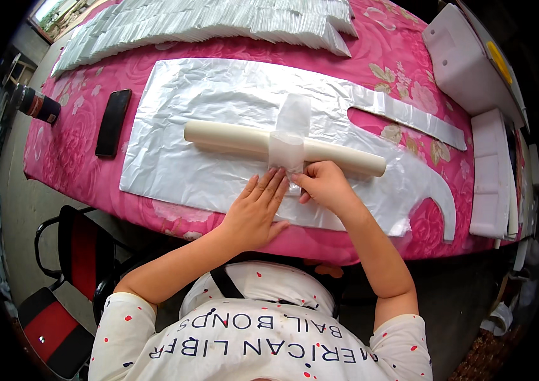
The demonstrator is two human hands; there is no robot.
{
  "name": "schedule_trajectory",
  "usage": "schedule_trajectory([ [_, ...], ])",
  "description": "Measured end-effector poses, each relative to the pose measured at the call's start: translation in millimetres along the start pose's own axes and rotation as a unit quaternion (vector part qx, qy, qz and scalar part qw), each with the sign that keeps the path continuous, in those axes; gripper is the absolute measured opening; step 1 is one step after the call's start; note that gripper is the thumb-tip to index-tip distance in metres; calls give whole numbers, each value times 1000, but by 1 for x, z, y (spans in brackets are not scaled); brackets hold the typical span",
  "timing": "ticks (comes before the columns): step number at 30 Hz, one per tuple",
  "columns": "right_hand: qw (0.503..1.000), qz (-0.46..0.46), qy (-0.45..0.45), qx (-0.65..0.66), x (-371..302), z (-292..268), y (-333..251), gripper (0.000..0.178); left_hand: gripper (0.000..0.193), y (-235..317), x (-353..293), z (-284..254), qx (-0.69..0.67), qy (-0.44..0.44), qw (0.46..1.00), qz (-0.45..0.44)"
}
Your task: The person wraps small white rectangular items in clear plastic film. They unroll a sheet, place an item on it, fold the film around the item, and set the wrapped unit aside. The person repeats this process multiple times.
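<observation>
A white plastic carrier bag (174,178) lies flat before me, its two handles pointing right. Across it rests a long cream-coloured tube (225,136). A strip of translucent plastic film (287,147) passes over the tube's middle, its far end spread on the bag. My left hand (253,213) lies flat, fingers stretched out, with its fingertips at the near end of the film. Just right of them, my right hand (326,184) pinches the film's near edge between thumb and fingers, close against the tube. Its exact grip is partly hidden by the fingers.
Stacks of folded white plastic (212,22) line the table's far side. To the left are a black phone (113,124) and a dark jar (38,103). White foam boxes (492,174) stand at the right edge. Black-and-red chairs (82,254) are at the lower left, beside the pink flowered tablecloth (155,213).
</observation>
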State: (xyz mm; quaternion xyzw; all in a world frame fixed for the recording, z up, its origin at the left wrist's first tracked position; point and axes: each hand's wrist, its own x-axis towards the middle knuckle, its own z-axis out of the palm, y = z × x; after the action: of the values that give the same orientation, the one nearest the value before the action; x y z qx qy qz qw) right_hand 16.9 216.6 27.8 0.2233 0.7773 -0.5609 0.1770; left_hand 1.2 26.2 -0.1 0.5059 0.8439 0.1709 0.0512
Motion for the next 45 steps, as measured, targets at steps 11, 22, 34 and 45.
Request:
schedule_trajectory([
  [11, 904, -235, 255, -251, -29, 26, 22, 29, 67, 1, 7, -2, -5, 20, 1000, -24],
  [22, 740, -303, 411, -437, 14, -42, 20, 42, 53, -8, 15, -5, 37, 51, 998, 8],
  [34, 789, -477, 107, -372, -3, -7, 29, 39, 50, -15, 27, -10, 27, 95, 995, 21],
  [45, 784, -527, 114, -307, -9, -8, 31, 24, 41, -9, 6, -18, -82, 48, 991, 89],
])
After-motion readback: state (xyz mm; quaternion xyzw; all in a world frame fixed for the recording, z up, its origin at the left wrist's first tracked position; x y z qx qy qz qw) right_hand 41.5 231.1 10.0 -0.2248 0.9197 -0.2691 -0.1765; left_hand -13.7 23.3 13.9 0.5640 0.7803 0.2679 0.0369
